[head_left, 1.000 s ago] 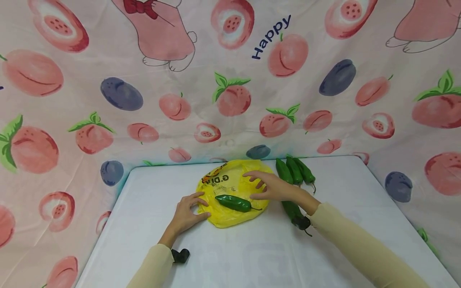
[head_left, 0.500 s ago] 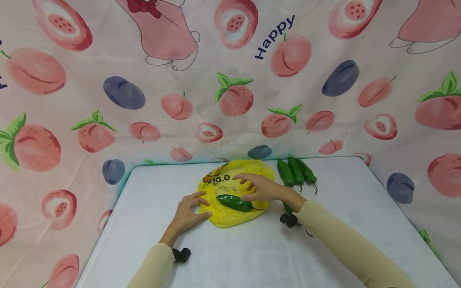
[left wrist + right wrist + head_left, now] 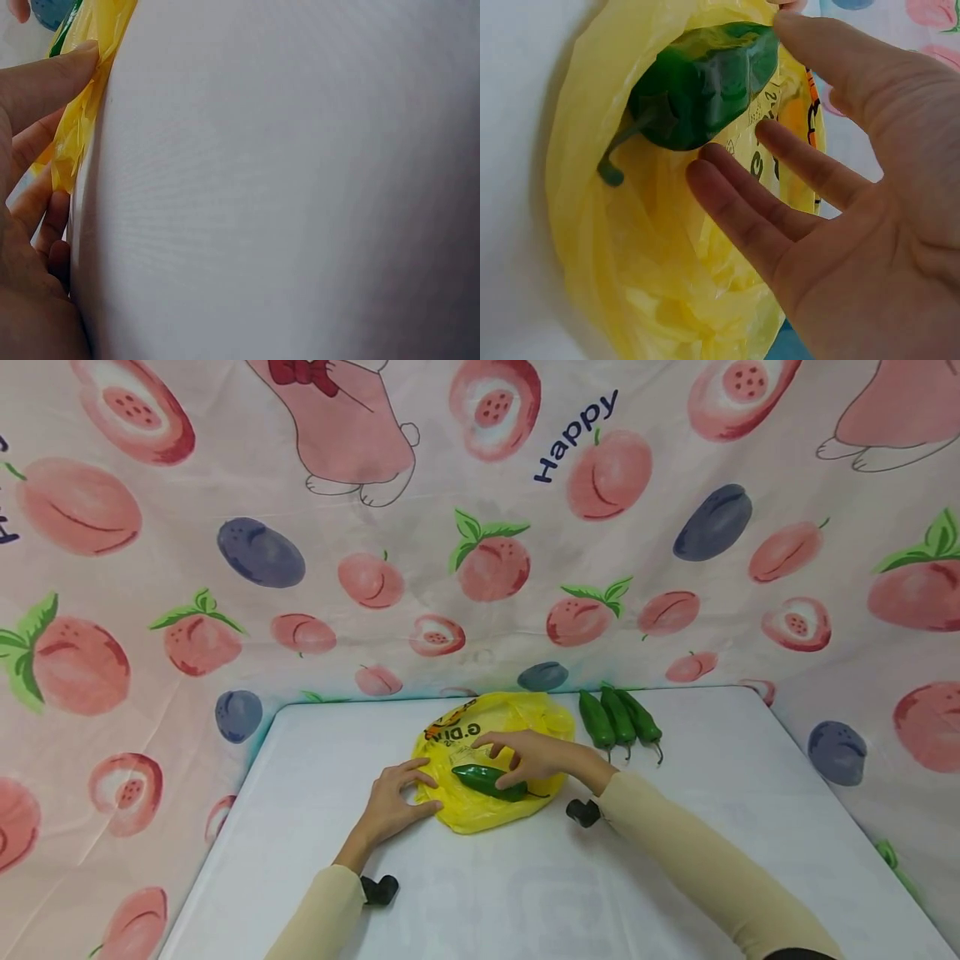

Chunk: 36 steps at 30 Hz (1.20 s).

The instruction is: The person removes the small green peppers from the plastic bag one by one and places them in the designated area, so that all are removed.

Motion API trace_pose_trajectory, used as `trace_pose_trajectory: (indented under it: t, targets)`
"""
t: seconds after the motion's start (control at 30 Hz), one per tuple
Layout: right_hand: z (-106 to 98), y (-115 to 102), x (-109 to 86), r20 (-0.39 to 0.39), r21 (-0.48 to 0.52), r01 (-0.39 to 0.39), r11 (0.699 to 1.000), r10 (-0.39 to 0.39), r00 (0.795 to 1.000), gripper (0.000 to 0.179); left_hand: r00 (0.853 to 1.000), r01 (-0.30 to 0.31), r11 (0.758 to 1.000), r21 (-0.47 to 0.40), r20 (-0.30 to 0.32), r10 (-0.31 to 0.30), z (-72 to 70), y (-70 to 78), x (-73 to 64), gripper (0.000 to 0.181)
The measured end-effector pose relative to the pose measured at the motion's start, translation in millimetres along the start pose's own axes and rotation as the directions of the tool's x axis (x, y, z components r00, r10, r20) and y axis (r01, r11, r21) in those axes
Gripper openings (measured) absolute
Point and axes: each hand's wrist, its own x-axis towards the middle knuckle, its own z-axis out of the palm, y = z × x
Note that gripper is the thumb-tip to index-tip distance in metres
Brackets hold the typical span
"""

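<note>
A yellow plastic bag (image 3: pixel 457 814) lies flat on the table, with one green pepper (image 3: pixel 474 777) on top of it. My left hand (image 3: pixel 390 802) rests at the bag's left edge, thumb and fingers spread apart against the plastic; the left wrist view shows the thumb on the bag's crumpled rim. Over the pepper hovers my right hand (image 3: pixel 536 754), its fingers loosely bent and apart. In the right wrist view the thumb is near the pepper's pointed tip and the other fingertips (image 3: pixel 705 176) are just beside its body. Whether any of them touch it I cannot tell.
Three more green peppers (image 3: pixel 618 718) lie side by side right of the bag, near the table's back edge. A white cloth covers the table (image 3: pixel 495 893). Behind it hangs a fruit-print curtain (image 3: pixel 480 635). Black wrist cameras (image 3: pixel 582 813) sit at both cuffs.
My right hand has moved left and slightly down to the pepper on the bag. Its sleeve now hides another pepper seen earlier on the table. My left hand has stayed put.
</note>
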Motion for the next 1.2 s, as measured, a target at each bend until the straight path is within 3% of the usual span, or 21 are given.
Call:
trace_pose_trajectory:
  t: [0.33, 0.9, 1.2]
  targets:
    - [6, -4, 6.6, 0.059, -0.047, -0.015, 0.999, 0.017, 0.998, 0.069, 1.0, 0.003, 1.0, -0.002, 0.002, -0.003, -0.6, 2.8, -0.6, 0.025]
    - [13, -3, 10.5, 0.045, -0.087, -0.016, 0.996, 0.02, 0.999, 0.062, 1.0, 0.001, 1.0, -0.001, -0.001, -0.001, -1.6, 4.7, -1.5, 0.024]
    - [13, -2, 12.0, 0.051, -0.107, 0.013, 0.994, -0.008, 0.999, 0.046, 1.0, -0.002, 1.0, 0.002, 0.0, 0.002, -0.9, 3.2, -1.4, 0.024]
